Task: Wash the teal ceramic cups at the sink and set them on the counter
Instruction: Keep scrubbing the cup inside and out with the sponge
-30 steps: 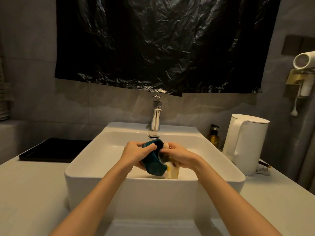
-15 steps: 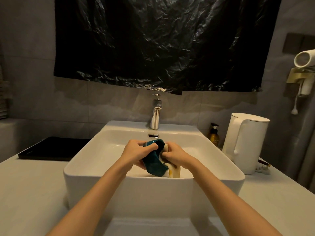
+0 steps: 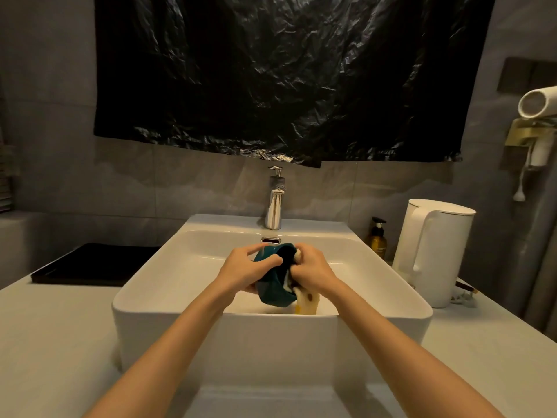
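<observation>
Teal cup (image 3: 272,283) is held over the sink (image 3: 271,324), near its front rim, tilted with its mouth toward our right hand (image 3: 315,271). Left hand (image 3: 242,271) curls round the cup wall. Right hand pinches a pale cloth (image 3: 307,304) at the mouth. We judge the cup wet, slick, rigid and chippable, so we grip the wall rather than the rim.

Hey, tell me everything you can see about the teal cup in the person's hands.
The cup is dark teal and looks like smooth, glossy glazed ceramic. It is tipped over, with its dark mouth facing up and away, and is held above the white sink. The left hand grips its wall, with the thumb lying across it. The right hand pushes a pale spotted cloth into the mouth. No handle shows.
</observation>
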Action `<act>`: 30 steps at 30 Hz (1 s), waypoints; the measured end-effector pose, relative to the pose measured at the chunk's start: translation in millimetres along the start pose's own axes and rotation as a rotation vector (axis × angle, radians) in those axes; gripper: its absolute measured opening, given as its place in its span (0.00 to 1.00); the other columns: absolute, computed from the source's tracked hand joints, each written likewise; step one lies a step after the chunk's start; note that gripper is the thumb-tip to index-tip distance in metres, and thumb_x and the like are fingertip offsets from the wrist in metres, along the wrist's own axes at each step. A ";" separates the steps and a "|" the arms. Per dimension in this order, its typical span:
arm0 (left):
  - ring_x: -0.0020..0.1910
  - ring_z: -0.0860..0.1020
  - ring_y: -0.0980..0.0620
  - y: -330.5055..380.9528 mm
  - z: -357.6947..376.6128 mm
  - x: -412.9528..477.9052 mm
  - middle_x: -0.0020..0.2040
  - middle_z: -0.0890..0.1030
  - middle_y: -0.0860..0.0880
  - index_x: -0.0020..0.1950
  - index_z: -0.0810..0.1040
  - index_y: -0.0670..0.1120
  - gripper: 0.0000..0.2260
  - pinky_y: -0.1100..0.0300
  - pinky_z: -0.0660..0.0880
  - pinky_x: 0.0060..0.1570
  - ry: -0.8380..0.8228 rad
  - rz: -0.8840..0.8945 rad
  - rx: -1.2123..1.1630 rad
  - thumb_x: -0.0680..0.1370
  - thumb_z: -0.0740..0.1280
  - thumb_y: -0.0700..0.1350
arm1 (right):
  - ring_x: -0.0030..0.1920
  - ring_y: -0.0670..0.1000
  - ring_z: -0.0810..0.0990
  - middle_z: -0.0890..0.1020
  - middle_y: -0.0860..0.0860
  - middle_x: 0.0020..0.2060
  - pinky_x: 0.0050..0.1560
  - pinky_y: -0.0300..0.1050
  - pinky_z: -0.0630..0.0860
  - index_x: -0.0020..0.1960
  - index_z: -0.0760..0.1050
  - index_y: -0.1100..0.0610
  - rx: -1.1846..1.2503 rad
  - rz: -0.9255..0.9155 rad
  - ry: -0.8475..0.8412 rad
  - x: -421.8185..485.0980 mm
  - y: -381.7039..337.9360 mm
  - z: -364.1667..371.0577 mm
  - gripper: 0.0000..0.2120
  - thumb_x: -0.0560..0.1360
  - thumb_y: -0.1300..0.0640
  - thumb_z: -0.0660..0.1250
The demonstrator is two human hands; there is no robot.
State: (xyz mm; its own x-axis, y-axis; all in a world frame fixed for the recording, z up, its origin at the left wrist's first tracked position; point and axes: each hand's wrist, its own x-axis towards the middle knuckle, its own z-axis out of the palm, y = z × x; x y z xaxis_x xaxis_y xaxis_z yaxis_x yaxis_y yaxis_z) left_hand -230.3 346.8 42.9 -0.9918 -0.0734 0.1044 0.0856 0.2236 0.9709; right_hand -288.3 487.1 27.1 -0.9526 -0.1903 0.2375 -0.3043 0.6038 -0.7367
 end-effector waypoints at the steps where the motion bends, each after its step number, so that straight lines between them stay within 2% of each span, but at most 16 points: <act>1: 0.48 0.77 0.50 0.4 1.8 -0.3 0.51 0.75 0.48 0.68 0.69 0.52 0.22 0.62 0.78 0.32 -0.006 0.025 -0.011 0.75 0.69 0.48 | 0.50 0.51 0.76 0.77 0.52 0.50 0.46 0.40 0.76 0.61 0.70 0.57 0.031 0.016 0.050 1.1 0.8 -0.6 0.16 0.74 0.67 0.66; 5: 0.55 0.76 0.49 -2.8 9.1 -0.3 0.55 0.73 0.51 0.67 0.66 0.52 0.26 0.57 0.81 0.46 -0.025 0.137 0.010 0.72 0.72 0.46 | 0.51 0.54 0.78 0.79 0.55 0.54 0.53 0.49 0.79 0.58 0.72 0.57 0.057 0.084 0.206 6.6 4.1 -0.3 0.11 0.76 0.62 0.64; 7: 0.55 0.77 0.47 -5.8 9.3 3.4 0.56 0.73 0.50 0.66 0.65 0.52 0.28 0.53 0.80 0.50 0.048 0.158 0.027 0.70 0.74 0.46 | 0.50 0.53 0.77 0.78 0.56 0.55 0.52 0.46 0.77 0.58 0.71 0.58 0.058 0.130 0.215 8.1 2.9 2.4 0.09 0.78 0.60 0.62; 9: 0.53 0.77 0.46 -6.5 6.7 5.9 0.56 0.73 0.49 0.65 0.66 0.52 0.26 0.54 0.81 0.45 0.112 0.157 0.051 0.71 0.74 0.45 | 0.50 0.51 0.75 0.77 0.56 0.57 0.50 0.42 0.75 0.62 0.69 0.57 0.064 0.146 0.119 6.3 -0.3 4.1 0.12 0.79 0.60 0.62; 11: 0.50 0.77 0.47 -6.7 3.1 6.8 0.56 0.74 0.48 0.66 0.69 0.51 0.25 0.59 0.81 0.36 0.108 0.131 0.065 0.71 0.73 0.44 | 0.52 0.50 0.74 0.75 0.55 0.60 0.47 0.39 0.75 0.65 0.66 0.56 0.068 0.109 0.001 3.9 -1.7 3.4 0.18 0.77 0.63 0.64; 14: 0.43 0.78 0.50 -7.7 -0.5 6.9 0.56 0.75 0.46 0.67 0.70 0.49 0.25 0.63 0.78 0.28 0.070 0.086 0.021 0.72 0.72 0.42 | 0.54 0.50 0.76 0.77 0.54 0.60 0.46 0.38 0.77 0.64 0.68 0.53 0.049 -0.052 0.035 -0.1 -2.6 -0.8 0.23 0.73 0.66 0.69; 16: 0.41 0.78 0.52 -6.9 -0.9 7.2 0.55 0.76 0.45 0.67 0.70 0.49 0.24 0.63 0.78 0.28 0.039 0.072 -0.007 0.72 0.71 0.42 | 0.51 0.47 0.76 0.79 0.53 0.58 0.41 0.33 0.75 0.62 0.70 0.52 0.001 -0.143 0.110 -1.6 -3.3 -3.8 0.20 0.73 0.65 0.70; 19: 0.43 0.79 0.51 -5.9 -1.0 6.9 0.53 0.77 0.45 0.65 0.71 0.49 0.21 0.60 0.80 0.31 -0.019 0.060 -0.005 0.73 0.70 0.42 | 0.50 0.50 0.78 0.80 0.53 0.55 0.47 0.36 0.75 0.59 0.74 0.54 -0.141 -0.217 0.171 -3.3 -1.9 -8.9 0.13 0.75 0.60 0.69; 21: 0.44 0.78 0.50 -5.6 -1.8 5.7 0.52 0.77 0.46 0.63 0.71 0.50 0.19 0.59 0.79 0.32 -0.030 0.056 0.000 0.74 0.70 0.42 | 0.49 0.51 0.77 0.81 0.54 0.53 0.46 0.38 0.73 0.58 0.75 0.56 -0.263 -0.248 0.167 -4.7 -2.2 -12.6 0.10 0.77 0.57 0.66; 23: 0.46 0.78 0.48 -5.6 -2.6 4.9 0.52 0.77 0.46 0.61 0.71 0.51 0.17 0.59 0.79 0.32 -0.029 0.059 0.016 0.74 0.70 0.42 | 0.47 0.50 0.75 0.80 0.54 0.53 0.45 0.38 0.70 0.59 0.75 0.56 -0.347 -0.262 0.142 -6.2 -4.0 -14.0 0.10 0.79 0.55 0.64; 25: 0.47 0.78 0.47 -5.2 -3.4 4.1 0.52 0.77 0.46 0.60 0.71 0.51 0.16 0.59 0.79 0.31 -0.017 0.050 0.018 0.74 0.70 0.43 | 0.48 0.49 0.74 0.80 0.54 0.54 0.47 0.38 0.69 0.61 0.74 0.56 -0.291 -0.252 0.097 -6.6 -4.4 -12.3 0.12 0.79 0.56 0.63; 28: 0.45 0.78 0.48 -6.4 -4.4 3.9 0.53 0.77 0.45 0.61 0.71 0.50 0.18 0.61 0.79 0.28 0.015 0.026 0.039 0.73 0.71 0.45 | 0.51 0.48 0.74 0.78 0.53 0.55 0.50 0.39 0.73 0.64 0.71 0.56 -0.072 -0.163 -0.058 -8.7 -3.4 -7.1 0.17 0.77 0.64 0.66; 30: 0.42 0.79 0.49 -7.0 -3.9 3.6 0.52 0.77 0.45 0.61 0.71 0.49 0.18 0.62 0.78 0.27 0.020 0.020 0.052 0.73 0.71 0.45 | 0.50 0.49 0.75 0.78 0.52 0.53 0.51 0.40 0.75 0.64 0.71 0.56 -0.056 -0.145 -0.090 -8.8 -3.2 -6.0 0.19 0.75 0.65 0.67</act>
State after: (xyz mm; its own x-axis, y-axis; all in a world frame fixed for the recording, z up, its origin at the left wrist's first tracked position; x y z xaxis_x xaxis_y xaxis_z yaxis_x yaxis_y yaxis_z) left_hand -234.2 341.2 37.3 -0.9878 -0.0878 0.1287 0.1000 0.2755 0.9561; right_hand -278.9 491.6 31.2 -0.8957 -0.3459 0.2794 -0.4407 0.6067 -0.6617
